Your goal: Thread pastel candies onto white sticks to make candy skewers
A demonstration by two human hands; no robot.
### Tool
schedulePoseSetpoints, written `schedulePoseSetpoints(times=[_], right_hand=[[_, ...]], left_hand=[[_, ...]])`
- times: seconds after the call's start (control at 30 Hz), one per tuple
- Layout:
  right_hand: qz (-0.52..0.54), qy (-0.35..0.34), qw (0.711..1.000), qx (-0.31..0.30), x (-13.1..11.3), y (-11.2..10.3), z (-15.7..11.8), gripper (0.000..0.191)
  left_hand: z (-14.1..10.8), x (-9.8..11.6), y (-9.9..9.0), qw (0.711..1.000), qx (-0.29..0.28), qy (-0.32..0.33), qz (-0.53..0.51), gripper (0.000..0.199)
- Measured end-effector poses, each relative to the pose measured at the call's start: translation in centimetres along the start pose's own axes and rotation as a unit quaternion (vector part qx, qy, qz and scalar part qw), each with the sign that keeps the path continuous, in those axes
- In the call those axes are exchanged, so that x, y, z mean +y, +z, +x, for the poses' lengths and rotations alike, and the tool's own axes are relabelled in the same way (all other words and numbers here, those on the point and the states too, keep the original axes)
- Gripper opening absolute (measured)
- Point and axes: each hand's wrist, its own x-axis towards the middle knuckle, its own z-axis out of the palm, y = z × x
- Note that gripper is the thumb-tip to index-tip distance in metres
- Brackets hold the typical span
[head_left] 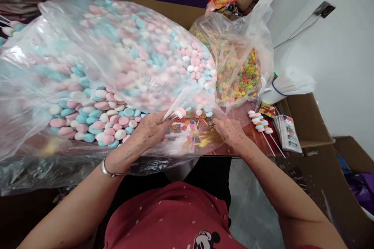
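Note:
A large clear plastic bag [140,62] full of pink, white and blue marshmallows [117,124] spreads across the table. My left hand [150,129] is closed on a gathered fold of the bag's plastic. To the right, my right hand [230,129] pinches another part of the plastic, so the film stretches between both hands. A few marshmallows lie at the stretched edge. Through the film I see small red rings and yellow ties [201,124], partly blurred.
A second clear bag [245,70] holds colourful small rings. At right lie two marshmallow skewers [260,122], a stack of printed packets [288,134] and a bundle of white sticks [289,83]. Cardboard boxes [309,120] stand beside the table. Another person's arm [244,2] shows behind.

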Motion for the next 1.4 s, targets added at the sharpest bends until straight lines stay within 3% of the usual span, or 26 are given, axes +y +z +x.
schedulePoseSetpoints(times=[0.1, 0.2, 0.43, 0.6, 0.8, 1.0, 1.17, 1.4], right_hand=[[0.014, -0.009, 1.0, -0.001, 0.6, -0.3, 0.0, 0.03], [0.042, -0.025, 0.999, 0.019, 0.5, -1.1, 0.4, 0.025], [0.154, -0.162, 0.969, 0.102, -3.7, -2.8, 3.0, 0.018], [0.111, -0.156, 0.977, 0.091, -5.5, -2.6, 5.1, 0.018], [0.101, -0.168, 0.975, 0.101, -4.0, -1.1, 5.2, 0.019], [0.153, -0.133, 0.966, 0.159, -2.0, -1.5, 5.3, 0.02], [0.151, -0.149, 0.969, 0.129, -2.7, -2.6, 5.6, 0.017], [0.003, -0.158, 0.985, 0.07, -5.1, -3.7, 4.3, 0.024]], left_hand=[[0.3, 0.1, -1.1, 0.998, 0.053, -0.013, -0.024, 0.019], [1.0, 0.8, -1.2, 0.991, 0.079, 0.023, -0.11, 0.018], [2.6, 2.6, -0.3, 0.967, 0.092, 0.055, -0.229, 0.023], [3.3, 3.0, -0.2, 0.958, 0.115, 0.069, -0.253, 0.019], [4.3, 2.3, 0.3, 0.948, 0.122, 0.11, -0.271, 0.016], [5.9, 1.6, 0.5, 0.936, 0.134, 0.107, -0.306, 0.013], [6.6, 0.9, 0.6, 0.931, 0.151, 0.102, -0.316, 0.015], [6.8, 0.1, 0.8, 0.933, 0.161, 0.109, -0.304, 0.016]])
